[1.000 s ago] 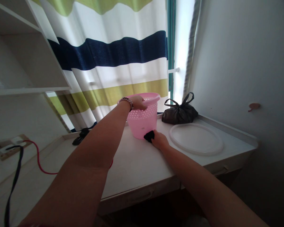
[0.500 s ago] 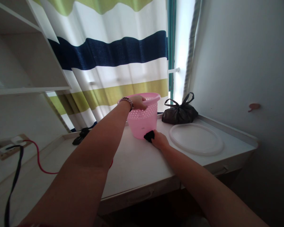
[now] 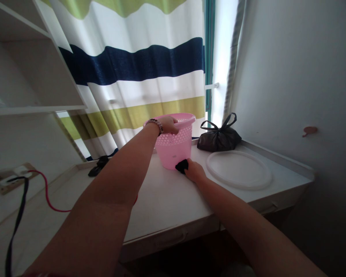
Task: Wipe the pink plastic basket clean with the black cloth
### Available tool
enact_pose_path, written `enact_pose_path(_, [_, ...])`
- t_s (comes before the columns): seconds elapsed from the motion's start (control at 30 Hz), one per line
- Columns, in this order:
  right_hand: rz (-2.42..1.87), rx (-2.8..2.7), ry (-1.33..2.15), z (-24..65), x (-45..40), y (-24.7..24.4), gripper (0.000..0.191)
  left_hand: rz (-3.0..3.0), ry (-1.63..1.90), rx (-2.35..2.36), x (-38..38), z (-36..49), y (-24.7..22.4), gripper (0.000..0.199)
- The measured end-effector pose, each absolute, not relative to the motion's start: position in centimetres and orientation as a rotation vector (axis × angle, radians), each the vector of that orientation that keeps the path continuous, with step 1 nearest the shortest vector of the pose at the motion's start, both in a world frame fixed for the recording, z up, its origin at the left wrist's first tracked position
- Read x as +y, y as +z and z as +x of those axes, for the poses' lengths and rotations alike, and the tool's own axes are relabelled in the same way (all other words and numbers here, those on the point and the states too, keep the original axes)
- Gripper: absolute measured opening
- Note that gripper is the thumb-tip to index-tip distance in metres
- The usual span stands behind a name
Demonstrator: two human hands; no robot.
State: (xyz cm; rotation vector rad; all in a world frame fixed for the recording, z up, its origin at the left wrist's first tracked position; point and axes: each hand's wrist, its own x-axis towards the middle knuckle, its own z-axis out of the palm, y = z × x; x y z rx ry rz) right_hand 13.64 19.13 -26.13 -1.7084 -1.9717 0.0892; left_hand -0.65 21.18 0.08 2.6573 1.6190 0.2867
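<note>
A pink plastic basket [image 3: 175,150] with a perforated upper band stands upright on the white desk [image 3: 167,200]. My left hand [image 3: 169,125], with a beaded bracelet at the wrist, grips the basket's rim, fingers curled over its near side. Low at the basket's right front, my right hand [image 3: 194,170] is closed on a small black bundle [image 3: 182,166], which looks soft and lies against the basket's base. Part of the basket's rim is hidden behind my left hand and wrist.
A tied black plastic bag [image 3: 219,139] sits at the back right, behind a white oval ring [image 3: 239,169]. Another black item [image 3: 98,166] lies at the back left. A power strip [image 3: 14,179] with red and black cables is at far left, below a shelf [image 3: 37,110].
</note>
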Motion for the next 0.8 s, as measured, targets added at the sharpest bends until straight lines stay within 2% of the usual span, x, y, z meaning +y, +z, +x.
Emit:
enact_pose_path(0.13, [-1.714,-1.972,0.094,13.6,19.01,-26.02,0.041,2.658,0.295,1.647,21.27,-0.7,0.04,0.044])
enact_pose_path(0.33, [-1.716,-1.959,0.092,13.52,19.03,-26.03,0.039,2.67,0.207,1.677,21.05,-0.59,0.23,0.034])
enact_pose_path(0.57, [-1.722,-1.97,0.108,13.54,18.95,-25.89,0.041,2.668,0.202,1.718,21.14,-0.53,0.36,0.042])
enact_pose_path(0.8, [-1.707,-1.954,0.096,13.59,19.06,-26.04,0.039,2.679,0.219,1.67,20.57,-0.22,0.38,0.038])
